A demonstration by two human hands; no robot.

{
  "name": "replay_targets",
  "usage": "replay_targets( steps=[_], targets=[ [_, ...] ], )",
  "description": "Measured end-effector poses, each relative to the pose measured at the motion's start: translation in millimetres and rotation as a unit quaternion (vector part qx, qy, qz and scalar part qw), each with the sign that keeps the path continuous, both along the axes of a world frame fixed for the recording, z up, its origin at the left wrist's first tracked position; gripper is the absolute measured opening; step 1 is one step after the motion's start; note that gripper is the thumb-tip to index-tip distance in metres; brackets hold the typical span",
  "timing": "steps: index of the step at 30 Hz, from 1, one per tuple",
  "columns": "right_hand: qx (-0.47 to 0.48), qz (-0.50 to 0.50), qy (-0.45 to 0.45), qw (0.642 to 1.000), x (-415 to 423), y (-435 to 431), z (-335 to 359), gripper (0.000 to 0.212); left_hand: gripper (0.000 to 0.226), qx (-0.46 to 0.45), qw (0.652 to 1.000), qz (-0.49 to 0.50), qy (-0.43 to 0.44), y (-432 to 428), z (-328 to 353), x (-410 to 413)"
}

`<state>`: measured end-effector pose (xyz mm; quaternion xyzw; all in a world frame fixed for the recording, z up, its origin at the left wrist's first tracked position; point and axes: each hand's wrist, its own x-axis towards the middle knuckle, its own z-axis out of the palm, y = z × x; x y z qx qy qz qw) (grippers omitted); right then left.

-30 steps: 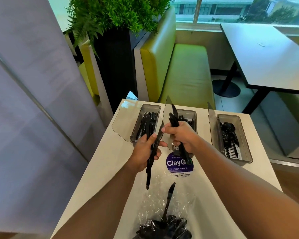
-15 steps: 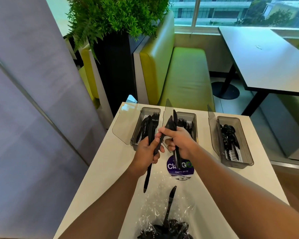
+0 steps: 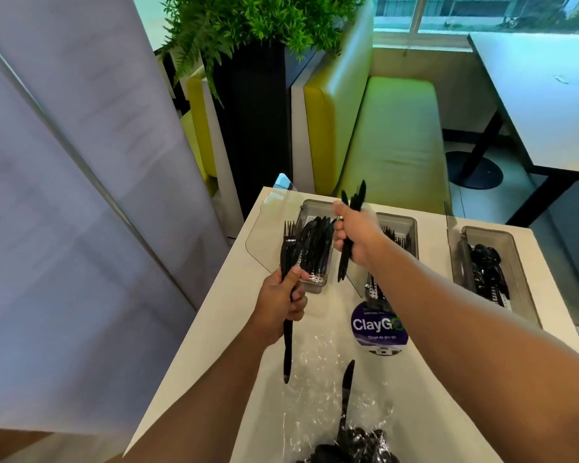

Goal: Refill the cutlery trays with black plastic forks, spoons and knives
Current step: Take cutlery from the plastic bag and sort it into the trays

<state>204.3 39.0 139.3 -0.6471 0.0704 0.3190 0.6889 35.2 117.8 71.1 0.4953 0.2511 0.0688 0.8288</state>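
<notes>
Three grey cutlery trays stand in a row on the white counter: the left tray holds black knives, the middle tray holds forks, the right tray holds spoons. My left hand grips a black fork upright, just in front of the left tray. My right hand is closed on a bundle of black knives, held between the left and middle trays. A clear plastic bag with more black cutlery lies at the near edge, one knife sticking out.
A round purple ClayGo sticker is on the counter behind the bag. Clear tray lids stand open beside the trays. A black planter with a green plant, a yellow-green bench and a dining table lie beyond.
My hands have separated: the right hand lifted its knives up and back toward the left tray, and the left hand drew its fork down and leftward. The camera moved closer.
</notes>
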Motion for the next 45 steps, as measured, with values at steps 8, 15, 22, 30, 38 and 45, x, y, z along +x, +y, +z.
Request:
replay_targets(
  steps=[8,15,22,30,38,45],
  targets=[
    [-0.076,0.102,0.09,0.988,4,45,-35,0.023,0.019,-0.086,0.996,-0.023,-0.002,11,-6,4],
    [-0.148,0.06,-0.03,0.987,11,58,-57,0.019,0.022,-0.113,0.993,-0.034,-0.012,21,-7,5],
    [-0.046,0.123,-0.033,0.991,-7,39,-30,0.058,0.024,-0.092,0.994,-0.047,-0.027,16,-1,11],
    [0.053,0.148,0.021,0.987,-21,-8,3,0.033,0.029,-0.048,0.994,-0.089,-0.026,-14,21,28],
    [0.155,-0.106,0.024,0.982,29,-61,31,0.023,0.031,-0.037,0.989,-0.141,-0.005,-43,24,36],
    [-0.042,-0.071,-0.007,0.997,53,-93,-2,0.011,0.032,-0.117,0.98,-0.162,0.01,-51,25,49]
  ],
)
